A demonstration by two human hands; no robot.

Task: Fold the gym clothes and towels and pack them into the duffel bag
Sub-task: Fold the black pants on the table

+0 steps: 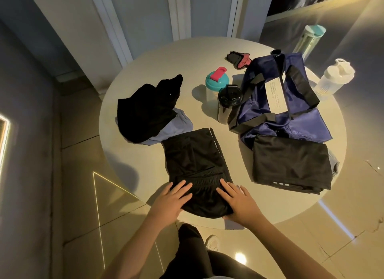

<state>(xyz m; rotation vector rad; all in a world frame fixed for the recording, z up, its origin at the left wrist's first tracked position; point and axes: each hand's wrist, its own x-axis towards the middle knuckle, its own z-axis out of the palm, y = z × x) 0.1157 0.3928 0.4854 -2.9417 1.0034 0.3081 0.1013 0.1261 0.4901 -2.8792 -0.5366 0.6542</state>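
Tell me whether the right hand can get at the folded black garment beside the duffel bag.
Probably yes. The right hand lies flat on the black shorts, holding nothing, and only bare table separates it from the folded black garment.

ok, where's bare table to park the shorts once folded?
Best: the far stretch of table bordered by the black pile, teal-lid shaker and gloves. A narrower strip runs between the shorts and the folded black garment. Crowded between the black-lid shaker and the duffel bag.
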